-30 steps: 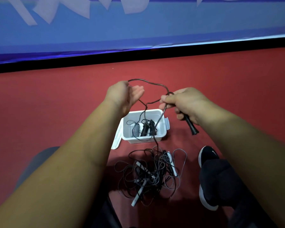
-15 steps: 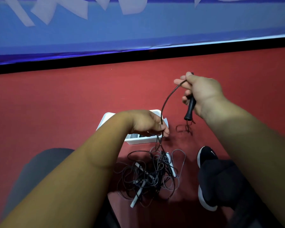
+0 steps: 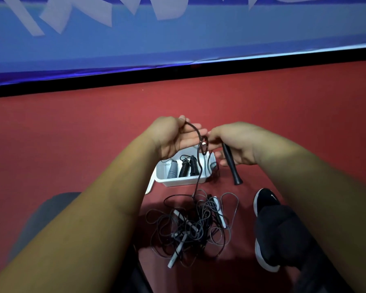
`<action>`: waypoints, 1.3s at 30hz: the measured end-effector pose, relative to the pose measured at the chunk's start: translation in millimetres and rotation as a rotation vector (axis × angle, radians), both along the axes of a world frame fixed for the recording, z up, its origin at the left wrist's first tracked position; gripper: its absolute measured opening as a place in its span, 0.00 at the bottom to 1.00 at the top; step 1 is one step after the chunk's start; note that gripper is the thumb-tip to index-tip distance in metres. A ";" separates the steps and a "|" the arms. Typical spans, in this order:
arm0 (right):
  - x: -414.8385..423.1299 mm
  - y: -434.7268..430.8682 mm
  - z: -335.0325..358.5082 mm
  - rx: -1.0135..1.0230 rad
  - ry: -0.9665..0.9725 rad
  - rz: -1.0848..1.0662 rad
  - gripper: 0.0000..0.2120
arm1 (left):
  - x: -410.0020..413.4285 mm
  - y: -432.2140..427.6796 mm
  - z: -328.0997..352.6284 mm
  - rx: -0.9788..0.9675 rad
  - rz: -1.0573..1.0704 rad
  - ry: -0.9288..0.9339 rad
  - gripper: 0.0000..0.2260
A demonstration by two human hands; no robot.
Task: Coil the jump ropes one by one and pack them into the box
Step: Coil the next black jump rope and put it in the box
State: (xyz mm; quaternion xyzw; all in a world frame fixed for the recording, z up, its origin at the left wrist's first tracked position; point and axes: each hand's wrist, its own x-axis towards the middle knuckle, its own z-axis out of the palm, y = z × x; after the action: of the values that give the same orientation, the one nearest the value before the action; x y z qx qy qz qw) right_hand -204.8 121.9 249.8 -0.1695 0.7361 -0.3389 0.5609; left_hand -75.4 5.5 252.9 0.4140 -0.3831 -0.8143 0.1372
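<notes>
Both hands are raised above the white box [image 3: 184, 181]. My right hand [image 3: 236, 142] grips a black jump-rope handle [image 3: 232, 168] that points down and to the right. Its dark cord [image 3: 199, 157] loops beside the right fingers, runs over my left hand [image 3: 173, 137], and hangs down to the tangled pile of ropes [image 3: 190, 227] on the floor. My left hand pinches the cord near its fingertips, its fingers stretched toward the right hand. Inside the box lie three coiled ropes [image 3: 183, 168], one grey and two black.
The box lid [image 3: 150, 185] lies at the box's left side on the red floor. My black shoe [image 3: 265, 225] rests to the right of the pile, my grey-clad knee [image 3: 47, 210] at lower left. A blue banner wall [image 3: 178, 39] runs across the back.
My left hand has risen from the box's edge to chest height with the cord over it. My right hand has come down and left, meeting it above the box.
</notes>
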 end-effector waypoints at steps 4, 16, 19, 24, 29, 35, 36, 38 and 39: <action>3.9 0.0 1.8 -0.040 -0.082 0.025 0.05 | -0.3 -7.6 -5.1 -0.020 0.118 0.031 0.11; 16.7 3.3 -22.3 -0.036 0.048 0.244 0.07 | 8.0 -22.8 -3.3 -0.263 0.269 -0.094 0.12; 11.4 6.5 -24.8 0.134 0.162 0.325 0.09 | 12.6 -28.1 3.0 -0.229 0.407 -0.029 0.13; 2.4 8.8 -24.4 0.329 0.527 0.334 0.14 | 19.1 -43.2 8.7 -0.159 0.670 0.105 0.09; -4.1 2.2 -33.9 0.028 0.230 -0.084 0.08 | 19.3 -49.9 -4.6 -0.088 0.548 -0.066 0.14; -0.8 -4.2 -9.2 -0.241 -0.135 -0.298 0.05 | 15.2 -22.1 -19.5 -0.233 -0.231 -0.431 0.16; -0.4 -4.7 -6.7 -0.262 -0.174 -0.315 0.05 | 13.8 -17.1 -20.9 -0.294 -0.354 -0.437 0.15; -1.4 -4.7 -2.6 -0.285 -0.201 -0.335 0.06 | 12.2 -5.5 -21.4 -0.435 -0.615 -0.425 0.18; -2.8 -4.1 0.4 -0.296 -0.207 -0.343 0.06 | 11.5 0.3 -23.0 -0.482 -0.732 -0.408 0.20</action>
State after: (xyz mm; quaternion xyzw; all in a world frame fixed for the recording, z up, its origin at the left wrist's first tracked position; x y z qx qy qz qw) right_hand -207.6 117.8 250.2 -0.0868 0.6349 -0.5490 0.5367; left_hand -63.9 5.8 229.9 0.3595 -0.7005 -0.5993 -0.1445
